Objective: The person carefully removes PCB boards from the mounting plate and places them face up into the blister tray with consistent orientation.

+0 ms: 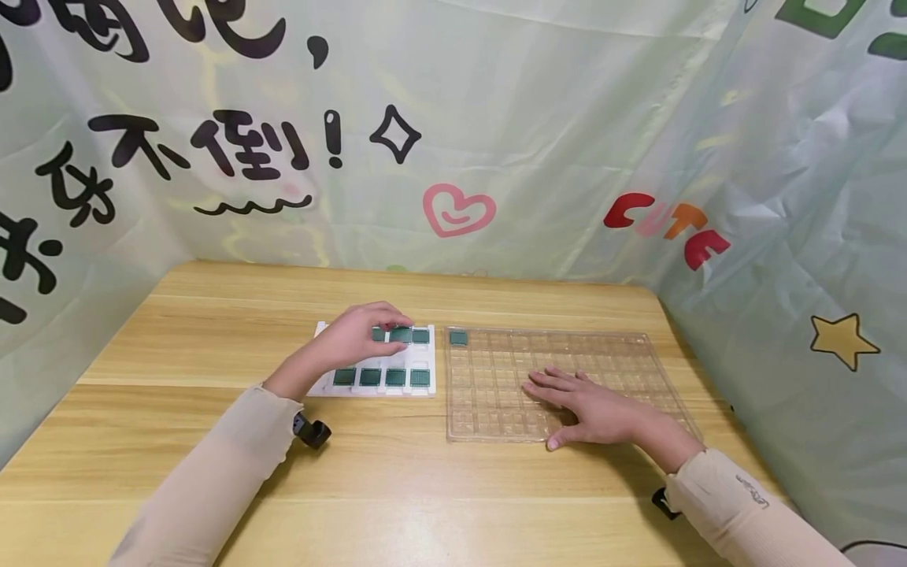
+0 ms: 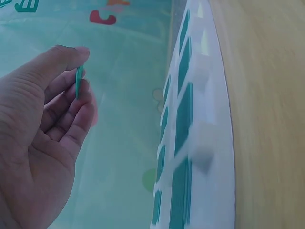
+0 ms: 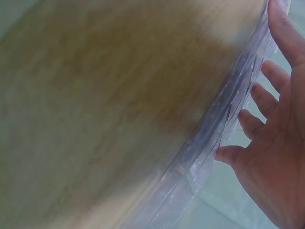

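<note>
My left hand (image 1: pixel 347 340) pinches a thin green chip (image 2: pixel 78 83) between thumb and fingertips, above a white tray (image 1: pixel 429 362). In the left wrist view the chip stands edge-on, held apart from that tray. Several more green chips (image 1: pixel 370 377) sit in two rows in the white tray, some of the far row hidden behind the hand. To the right lies a clear plastic tray (image 1: pixel 489 429) divided into many small pockets; one green chip (image 1: pixel 458 338) occupies its far left corner pocket. My right hand (image 1: pixel 598 413) rests on the clear tray with fingers spread, its thumb at the near edge.
Both trays lie side by side on a wooden table (image 1: pixel 397 488), with a narrow gap between them. A printed cloth (image 1: pixel 553 157) hangs behind the table and along its sides. Dark wrist-worn devices (image 1: pixel 312 431) show at the sleeves.
</note>
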A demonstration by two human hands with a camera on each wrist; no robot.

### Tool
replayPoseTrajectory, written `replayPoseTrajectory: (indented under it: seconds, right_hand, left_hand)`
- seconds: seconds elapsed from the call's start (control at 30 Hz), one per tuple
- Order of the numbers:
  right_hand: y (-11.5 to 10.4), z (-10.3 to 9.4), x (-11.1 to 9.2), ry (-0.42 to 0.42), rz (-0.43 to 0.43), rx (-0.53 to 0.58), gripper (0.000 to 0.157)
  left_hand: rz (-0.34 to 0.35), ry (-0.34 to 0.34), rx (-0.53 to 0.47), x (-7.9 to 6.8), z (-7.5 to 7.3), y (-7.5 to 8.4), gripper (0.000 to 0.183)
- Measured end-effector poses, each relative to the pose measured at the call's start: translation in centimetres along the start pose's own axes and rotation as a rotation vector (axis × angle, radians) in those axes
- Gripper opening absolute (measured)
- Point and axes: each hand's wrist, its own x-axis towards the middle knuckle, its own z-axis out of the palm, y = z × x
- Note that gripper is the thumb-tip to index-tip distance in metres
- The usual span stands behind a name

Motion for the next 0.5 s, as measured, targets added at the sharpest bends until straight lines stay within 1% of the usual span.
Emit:
replayPoseTrajectory:
  seconds: [0.5]
  right_hand:
    - [-0.2, 0.0, 0.1, 0.003, -0.008, -0.001, 0.089]
  left_hand:
    - [0.004, -0.014, -0.057, 3.9, 1.9, 1.2, 0.037]
